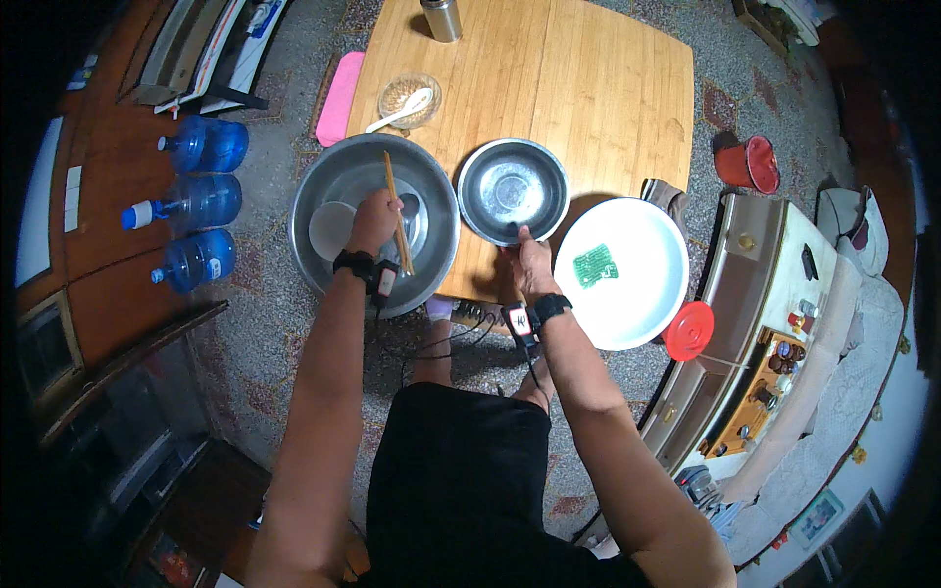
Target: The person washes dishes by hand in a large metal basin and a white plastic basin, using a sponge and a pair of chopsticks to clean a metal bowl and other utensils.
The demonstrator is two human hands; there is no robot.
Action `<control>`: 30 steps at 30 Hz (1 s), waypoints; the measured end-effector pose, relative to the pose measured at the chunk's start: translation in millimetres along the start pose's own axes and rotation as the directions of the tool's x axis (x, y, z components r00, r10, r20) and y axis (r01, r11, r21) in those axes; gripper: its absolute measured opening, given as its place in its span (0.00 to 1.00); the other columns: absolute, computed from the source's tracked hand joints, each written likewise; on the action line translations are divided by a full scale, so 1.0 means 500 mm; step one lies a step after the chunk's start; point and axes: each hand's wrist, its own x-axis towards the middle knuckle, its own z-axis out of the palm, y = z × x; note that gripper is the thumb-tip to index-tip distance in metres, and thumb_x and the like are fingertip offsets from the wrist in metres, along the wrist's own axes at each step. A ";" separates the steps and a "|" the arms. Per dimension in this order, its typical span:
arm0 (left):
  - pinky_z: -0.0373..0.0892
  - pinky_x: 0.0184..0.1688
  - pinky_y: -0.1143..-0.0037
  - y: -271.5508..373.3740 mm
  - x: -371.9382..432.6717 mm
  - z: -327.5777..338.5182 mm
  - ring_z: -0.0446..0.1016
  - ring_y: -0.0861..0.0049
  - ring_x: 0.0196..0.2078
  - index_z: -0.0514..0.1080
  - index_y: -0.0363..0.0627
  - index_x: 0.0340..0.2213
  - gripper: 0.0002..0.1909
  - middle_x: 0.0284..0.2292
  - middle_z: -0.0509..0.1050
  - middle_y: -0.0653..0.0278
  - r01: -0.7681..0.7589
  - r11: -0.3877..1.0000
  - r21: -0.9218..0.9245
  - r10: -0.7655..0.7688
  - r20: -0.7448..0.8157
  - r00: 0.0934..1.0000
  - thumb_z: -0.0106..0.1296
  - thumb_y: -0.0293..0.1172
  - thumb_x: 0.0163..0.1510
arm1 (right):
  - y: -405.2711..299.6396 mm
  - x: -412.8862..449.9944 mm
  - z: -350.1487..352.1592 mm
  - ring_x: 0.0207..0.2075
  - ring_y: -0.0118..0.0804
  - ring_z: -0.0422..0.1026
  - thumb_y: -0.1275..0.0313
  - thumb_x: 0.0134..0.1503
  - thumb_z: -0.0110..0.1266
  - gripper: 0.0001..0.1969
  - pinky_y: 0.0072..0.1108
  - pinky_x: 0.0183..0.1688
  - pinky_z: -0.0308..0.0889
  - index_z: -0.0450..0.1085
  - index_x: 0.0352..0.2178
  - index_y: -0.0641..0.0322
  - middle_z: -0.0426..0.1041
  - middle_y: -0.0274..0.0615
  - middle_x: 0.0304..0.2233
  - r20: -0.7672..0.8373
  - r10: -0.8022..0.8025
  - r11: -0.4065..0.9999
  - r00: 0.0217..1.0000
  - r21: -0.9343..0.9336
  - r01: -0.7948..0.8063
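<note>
My left hand (375, 220) grips a bundle of wooden chopsticks (403, 239) over a large metal basin (305, 253). Inside that basin sit a white bowl (331, 229), a metal spoon (410, 206) and a shiny metal dish (420, 234), partly covered by the hand and chopsticks. With my right hand (532, 257) I hold the near rim of a smaller stainless steel bowl (511, 187); the thumb rests inside the rim, and the other fingers are hidden underneath. To the right, a wide white basin (632, 301) has a green mesh scouring cloth (596, 265) in it.
On the wooden table (603, 88) stand a glass bowl (393, 92) with a white spoon (403, 110) across it and a steel cup (442, 20). A red lidded container (688, 331) is beside the cabinet (728, 294). Blue water bottles (209, 202) lie at left; a red bucket (742, 165) is at right.
</note>
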 end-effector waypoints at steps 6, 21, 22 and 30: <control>0.69 0.41 0.62 -0.042 0.013 0.022 0.75 0.53 0.38 0.72 0.40 0.37 0.12 0.33 0.76 0.49 0.021 0.999 -0.031 -0.024 -0.113 0.993 0.50 0.33 0.53 | -0.030 0.019 0.048 0.40 0.38 0.72 0.81 0.58 0.45 0.16 0.29 0.38 0.74 0.61 0.48 0.60 0.69 0.43 0.44 0.056 -0.068 0.994 0.996 0.092 0.063; 0.59 0.58 0.66 0.432 -0.271 0.418 0.61 0.59 0.57 0.72 0.48 0.43 0.19 0.50 0.67 0.56 -0.508 0.861 0.019 0.487 0.256 0.835 0.46 0.18 0.49 | -0.312 -0.204 -0.377 0.52 0.47 0.64 0.84 0.48 0.44 0.33 0.30 0.56 0.56 0.44 0.57 0.70 0.60 0.56 0.51 0.071 -0.717 0.542 0.693 -0.569 0.619; 0.58 0.58 0.65 0.439 -0.274 0.450 0.59 0.59 0.58 0.71 0.49 0.45 0.20 0.53 0.64 0.55 -0.557 0.823 0.110 0.526 0.222 0.821 0.45 0.20 0.50 | -0.328 -0.235 -0.387 0.54 0.51 0.62 0.86 0.47 0.43 0.33 0.31 0.58 0.55 0.45 0.56 0.71 0.59 0.59 0.51 0.091 -0.745 0.418 0.661 -0.709 0.569; 0.67 0.48 0.61 0.514 -0.229 0.593 0.66 0.56 0.53 0.71 0.47 0.39 0.12 0.48 0.66 0.57 -0.281 0.862 0.421 0.219 0.190 0.957 0.47 0.26 0.51 | -0.312 -0.226 -0.466 0.60 0.56 0.54 0.90 0.43 0.43 0.39 0.32 0.62 0.48 0.42 0.58 0.71 0.54 0.62 0.55 0.232 -0.744 0.124 0.627 -0.874 0.470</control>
